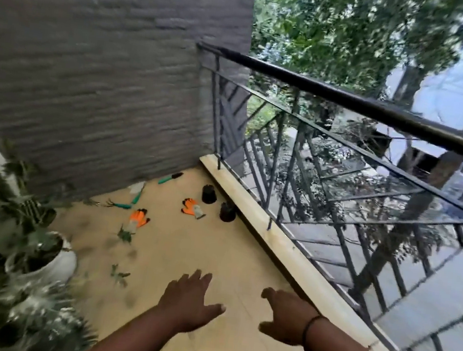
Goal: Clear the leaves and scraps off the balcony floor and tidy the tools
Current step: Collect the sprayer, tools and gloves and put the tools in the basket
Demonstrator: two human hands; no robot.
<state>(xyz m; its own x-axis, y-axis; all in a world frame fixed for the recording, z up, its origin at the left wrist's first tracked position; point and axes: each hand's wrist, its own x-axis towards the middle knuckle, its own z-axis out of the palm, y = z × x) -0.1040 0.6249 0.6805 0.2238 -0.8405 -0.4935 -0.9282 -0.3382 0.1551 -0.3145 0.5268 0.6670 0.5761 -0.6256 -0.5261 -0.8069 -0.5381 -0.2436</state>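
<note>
A grey brick wall [97, 71] closes the far left side of the balcony, meeting a tan floor [214, 260] that runs toward the near edge. Along the right, a pale raised kerb [275, 239] carries a dark metal railing [350, 102] with slanted bars. Beyond it stand leafy green trees [359, 30] in daylight, with a paved street [427, 301] below.

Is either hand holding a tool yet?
No: the left hand and right hand are both open and empty above the floor.
</note>
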